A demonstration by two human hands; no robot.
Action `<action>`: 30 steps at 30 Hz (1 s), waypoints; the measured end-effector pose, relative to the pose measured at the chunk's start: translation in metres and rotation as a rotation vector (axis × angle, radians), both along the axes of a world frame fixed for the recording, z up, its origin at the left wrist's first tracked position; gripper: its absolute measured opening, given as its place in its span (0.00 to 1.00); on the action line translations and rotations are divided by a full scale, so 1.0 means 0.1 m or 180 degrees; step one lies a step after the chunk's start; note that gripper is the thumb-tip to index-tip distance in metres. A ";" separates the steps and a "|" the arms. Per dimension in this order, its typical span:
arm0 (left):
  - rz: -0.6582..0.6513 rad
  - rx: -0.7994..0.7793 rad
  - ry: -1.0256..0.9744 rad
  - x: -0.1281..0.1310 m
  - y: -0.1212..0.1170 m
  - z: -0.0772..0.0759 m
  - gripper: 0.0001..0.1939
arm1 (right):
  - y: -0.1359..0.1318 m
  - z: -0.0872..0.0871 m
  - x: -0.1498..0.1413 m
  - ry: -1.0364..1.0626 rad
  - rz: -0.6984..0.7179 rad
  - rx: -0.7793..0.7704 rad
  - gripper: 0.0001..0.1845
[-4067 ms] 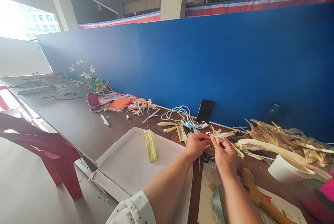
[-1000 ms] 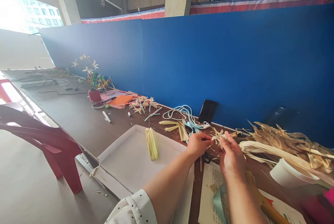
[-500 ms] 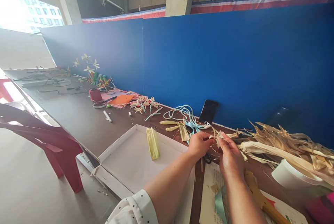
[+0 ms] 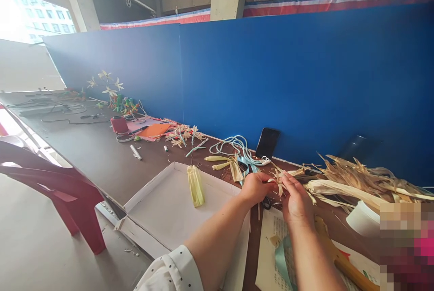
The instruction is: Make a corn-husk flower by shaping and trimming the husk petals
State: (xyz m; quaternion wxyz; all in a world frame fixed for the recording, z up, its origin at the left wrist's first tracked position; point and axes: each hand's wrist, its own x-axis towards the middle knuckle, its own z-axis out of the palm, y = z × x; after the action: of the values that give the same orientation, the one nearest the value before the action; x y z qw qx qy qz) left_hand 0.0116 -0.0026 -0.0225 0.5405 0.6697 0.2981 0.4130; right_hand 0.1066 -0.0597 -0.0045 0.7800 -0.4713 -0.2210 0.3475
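Between my two hands is a small pale corn husk flower (image 4: 279,183) with narrow petals. My left hand (image 4: 256,188) pinches it from the left, thumb and fingertips together. My right hand (image 4: 297,198) grips its right side with the fingers closed; the exact contact is partly hidden. Below the flower, the dark handle of scissors (image 4: 266,203) shows. Just left of my left hand lie folded corn husk pieces (image 4: 236,170) and a light blue ribbon (image 4: 251,164). A yellow-green husk piece (image 4: 195,187) rests in the white box lid (image 4: 156,218).
Dried husks (image 4: 356,178) are heaped at the right beside a white cup (image 4: 362,219). A phone (image 4: 267,143) leans on the blue partition (image 4: 305,78). Printed paper (image 4: 267,255) lies under my right forearm. A red chair (image 4: 81,209) stands at the left; a blurred patch covers the lower right.
The flower's petals show more spread between my fingers, and my right fingers are straighter around it. The whole view has shifted slightly.
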 end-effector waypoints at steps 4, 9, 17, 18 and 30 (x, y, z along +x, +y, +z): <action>0.0025 0.0224 0.0028 0.01 0.01 -0.02 0.11 | 0.02 0.01 0.01 0.0143 -0.0035 0.0041 0.23; -0.0093 0.0318 -0.0209 -0.01 -0.01 0.00 0.09 | 0.01 0.03 0.00 0.0276 0.0099 0.0002 0.27; -0.0127 0.0056 -0.0422 -0.02 -0.03 0.05 0.10 | -0.02 0.02 0.03 0.0334 0.0254 0.0007 0.25; -0.0104 -0.0048 -0.0452 -0.02 -0.03 0.05 0.10 | -0.02 0.02 0.03 0.0356 0.0251 0.0028 0.23; 0.0266 -0.0879 -0.1024 -0.02 -0.05 0.16 0.15 | -0.03 0.02 -0.02 0.0255 0.0462 0.0095 0.25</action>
State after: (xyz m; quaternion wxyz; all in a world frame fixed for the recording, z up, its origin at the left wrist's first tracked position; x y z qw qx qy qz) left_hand 0.0099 -0.0072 -0.0062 0.6501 0.5018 0.2892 0.4919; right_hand 0.1043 -0.0623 -0.0021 0.7679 -0.4280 -0.2283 0.4184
